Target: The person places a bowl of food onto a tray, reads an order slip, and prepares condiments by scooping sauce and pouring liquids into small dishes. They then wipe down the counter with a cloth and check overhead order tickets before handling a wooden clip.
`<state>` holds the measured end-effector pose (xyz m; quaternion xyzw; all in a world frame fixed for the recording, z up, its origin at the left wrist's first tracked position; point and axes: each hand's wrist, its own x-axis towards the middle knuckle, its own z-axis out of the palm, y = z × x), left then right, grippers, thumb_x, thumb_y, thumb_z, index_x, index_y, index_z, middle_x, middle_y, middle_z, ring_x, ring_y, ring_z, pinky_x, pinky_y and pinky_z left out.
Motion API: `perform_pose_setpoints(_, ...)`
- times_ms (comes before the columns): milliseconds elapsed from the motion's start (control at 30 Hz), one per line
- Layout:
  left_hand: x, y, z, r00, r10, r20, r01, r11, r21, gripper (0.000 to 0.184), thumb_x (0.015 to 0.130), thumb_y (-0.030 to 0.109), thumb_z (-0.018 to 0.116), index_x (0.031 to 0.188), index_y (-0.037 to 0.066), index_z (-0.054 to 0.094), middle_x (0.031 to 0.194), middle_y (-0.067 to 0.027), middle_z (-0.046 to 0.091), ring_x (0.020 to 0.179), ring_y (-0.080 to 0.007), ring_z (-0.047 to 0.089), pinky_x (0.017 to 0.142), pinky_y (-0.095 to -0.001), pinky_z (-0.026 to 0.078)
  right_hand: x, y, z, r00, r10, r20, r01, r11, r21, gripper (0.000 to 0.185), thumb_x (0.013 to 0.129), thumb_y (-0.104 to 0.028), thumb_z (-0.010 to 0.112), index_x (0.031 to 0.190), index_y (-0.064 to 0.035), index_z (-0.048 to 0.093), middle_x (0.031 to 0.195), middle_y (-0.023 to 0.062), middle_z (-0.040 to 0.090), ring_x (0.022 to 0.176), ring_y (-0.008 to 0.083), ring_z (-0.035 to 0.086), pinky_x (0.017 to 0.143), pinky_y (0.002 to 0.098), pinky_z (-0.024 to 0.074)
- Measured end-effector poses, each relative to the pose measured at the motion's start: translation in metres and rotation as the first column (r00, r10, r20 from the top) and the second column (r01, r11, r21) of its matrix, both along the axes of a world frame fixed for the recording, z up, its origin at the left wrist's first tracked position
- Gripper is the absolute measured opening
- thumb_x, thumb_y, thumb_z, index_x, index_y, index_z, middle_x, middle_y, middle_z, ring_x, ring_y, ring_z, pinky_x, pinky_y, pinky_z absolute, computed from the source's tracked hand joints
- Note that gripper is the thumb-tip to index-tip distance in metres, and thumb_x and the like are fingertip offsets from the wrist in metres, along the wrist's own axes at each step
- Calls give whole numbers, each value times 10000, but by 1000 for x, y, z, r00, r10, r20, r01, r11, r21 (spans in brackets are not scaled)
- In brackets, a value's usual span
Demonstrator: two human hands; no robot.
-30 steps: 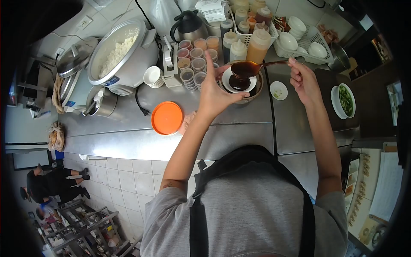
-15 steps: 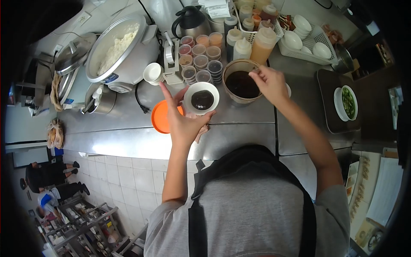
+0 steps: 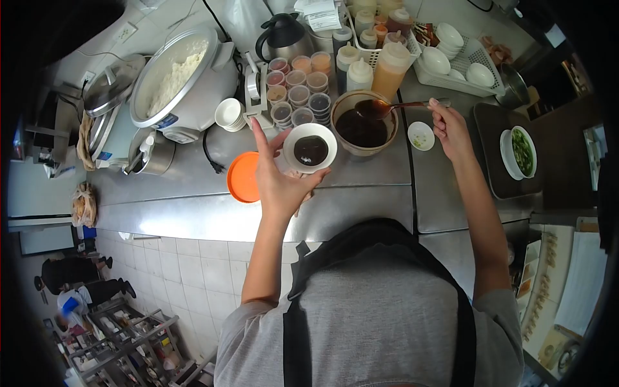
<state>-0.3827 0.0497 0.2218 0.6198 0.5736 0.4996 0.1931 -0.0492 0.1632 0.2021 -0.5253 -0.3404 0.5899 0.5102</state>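
Note:
My left hand (image 3: 282,183) holds a small white bowl (image 3: 310,149) by its sides, with dark sauce inside. Just to the right stands a round container (image 3: 351,144) with dark brown sauce in it. Between closed fingers, my right hand (image 3: 452,133) grips the handle of a spoon (image 3: 374,109), whose sauce-coated bowl is over that container. A small white dish (image 3: 421,137) with green bits lies below the spoon handle. The orange lid (image 3: 244,178) rests on the steel counter, left of my left hand.
Behind are lidded sauce cups (image 3: 298,96), squeeze bottles (image 3: 391,69) and a basket (image 3: 445,80) of white bowls. A rice cooker (image 3: 184,84) is at left, a tray (image 3: 488,142) with a dish of greens (image 3: 523,151) at right. People (image 3: 71,274) stand far left.
The white bowl has moved left, away from above the container, with my left hand. The spoon dipped into the container and is now raised again, its handle pointing right.

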Motion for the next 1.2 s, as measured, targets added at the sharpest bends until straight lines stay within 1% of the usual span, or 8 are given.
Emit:
perform_pose_setpoints(300, 7, 14, 0, 994, -7, -108, 12, 999, 43, 1389, 511, 121, 919, 1521, 48, -32, 1168, -169, 624, 1058, -287, 615, 906, -375, 485, 12, 3, -26, 997, -45, -69, 44, 999, -16, 249, 855, -236, 729, 916, -27, 610, 656, -76, 436, 524, -5, 353, 434, 182, 254)
perform_pose_setpoints(367, 6, 18, -3, 993, -14, -120, 21, 998, 54, 1377, 521, 140, 924, 1518, 23, -19, 1170, -153, 638, 1041, -254, 624, 888, -356, 462, 14, 7, -4, 999, -36, -38, 37, 999, 27, 252, 857, -237, 726, 919, -24, 608, 655, -76, 434, 524, -6, 350, 436, 179, 254)
perform_pose_setpoints(467, 8, 29, -7, 990, -40, -138, 50, 997, 65, 1394, 488, 126, 916, 1521, 47, -17, 1122, -185, 637, 1047, -322, 613, 916, -396, 484, 23, 18, 31, 998, 39, -46, -33, 991, 127, 263, 859, -248, 721, 925, -21, 604, 658, -78, 432, 522, -6, 342, 437, 177, 250)
perform_pose_setpoints(767, 42, 76, -12, 979, -198, -43, 200, 977, 69, 1388, 470, 166, 923, 1511, 16, 17, 1091, -193, 644, 1032, -342, 614, 915, -405, 473, -10, 7, 136, 964, 98, 247, -169, 944, 284, 246, 876, -257, 703, 910, -40, 592, 637, -89, 395, 507, -6, 317, 420, 170, 229)
perform_pose_setpoints(867, 52, 76, 2, 973, -230, 14, 229, 972, 51, 1390, 469, 156, 921, 1508, 3, 11, 1087, -197, 643, 1041, -334, 619, 925, -397, 473, -31, -7, 139, 913, 70, 402, -226, 908, 354, 199, 878, -227, 704, 850, -53, 611, 623, -91, 418, 492, 9, 330, 426, 188, 245)
perform_pose_setpoints(967, 56, 72, 11, 967, -254, 35, 250, 964, 93, 1395, 467, 144, 917, 1510, 6, 2, 1088, -196, 642, 1034, -326, 625, 920, -389, 477, -52, -30, 133, 616, -181, 766, -492, 672, 554, 190, 853, -215, 726, 860, -37, 658, 601, -33, 523, 496, 49, 438, 452, 215, 349)
perform_pose_setpoints(1067, 56, 70, 13, 963, -268, 28, 265, 961, 78, 1399, 467, 130, 912, 1510, 8, -12, 1083, -197, 644, 1025, -325, 630, 911, -387, 484, -65, -54, 145, 524, -319, 790, -597, 523, 608, 171, 833, -187, 737, 855, -36, 660, 593, 20, 552, 488, 84, 492, 464, 244, 397)
perform_pose_setpoints(1200, 54, 68, 10, 963, -269, 29, 265, 959, 100, 1400, 469, 119, 908, 1509, 8, -23, 1079, -198, 647, 1017, -327, 633, 907, -388, 487, -70, -62, 147, 515, -359, 778, -580, 523, 625, 161, 818, -164, 744, 864, -33, 662, 603, 49, 570, 475, 86, 497, 456, 242, 391)
